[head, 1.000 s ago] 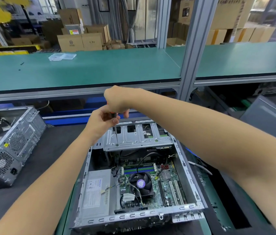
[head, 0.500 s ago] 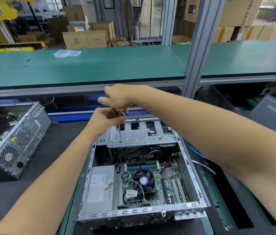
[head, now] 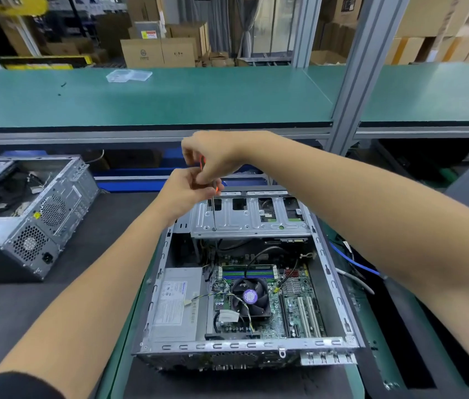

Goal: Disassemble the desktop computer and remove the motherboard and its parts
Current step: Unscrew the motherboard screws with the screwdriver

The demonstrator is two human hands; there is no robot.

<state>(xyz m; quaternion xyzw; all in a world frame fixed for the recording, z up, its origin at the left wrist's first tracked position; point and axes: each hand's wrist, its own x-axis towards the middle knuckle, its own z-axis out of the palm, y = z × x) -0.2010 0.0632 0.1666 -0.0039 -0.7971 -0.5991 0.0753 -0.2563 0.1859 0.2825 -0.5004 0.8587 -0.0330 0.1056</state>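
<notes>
**Now: screwdriver on drive cage**

Both hands grip one screwdriver (head: 212, 208): right hand (head: 213, 156) curled over the orange handle, left hand (head: 183, 194) pinching lower. Tip meets the drive cage (head: 250, 223). Motherboard (head: 293, 298) sits inside the open computer case (head: 331, 283).

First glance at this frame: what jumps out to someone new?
Both hands meet at centre: the right hand grips the top of an orange-handled screwdriver, the left hand steadies it lower down, tip on the metal drive cage. Below lies the open computer case, with the motherboard's CPU fan and grey power supply exposed. A second opened case sits at left.
</notes>
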